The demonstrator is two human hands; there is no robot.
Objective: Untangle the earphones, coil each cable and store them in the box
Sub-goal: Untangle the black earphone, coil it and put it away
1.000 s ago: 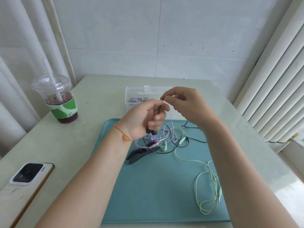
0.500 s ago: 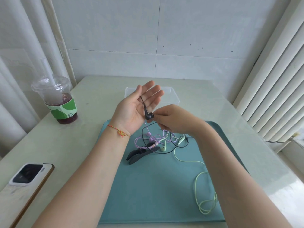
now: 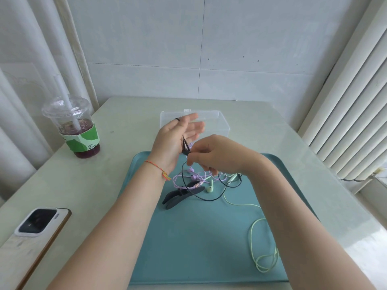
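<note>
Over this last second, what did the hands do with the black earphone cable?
The left hand opened from a curled grip to straight fingers, the thin black earphone cable now across its palm. The right hand dropped from beside it to pinch the cable lower. The tangle on the teal tray stayed.

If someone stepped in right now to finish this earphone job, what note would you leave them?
Left hand: open, fingers straight, black cable looped over a finger.
Right hand: pinching the black cable just below the left palm.
Purple earphones and green earphones lie tangled with the black cable on the teal tray.
Clear box sits beyond the tray.
Done: black cable's coiling just begun.
Left: free each set, coil all three, box them.
</note>
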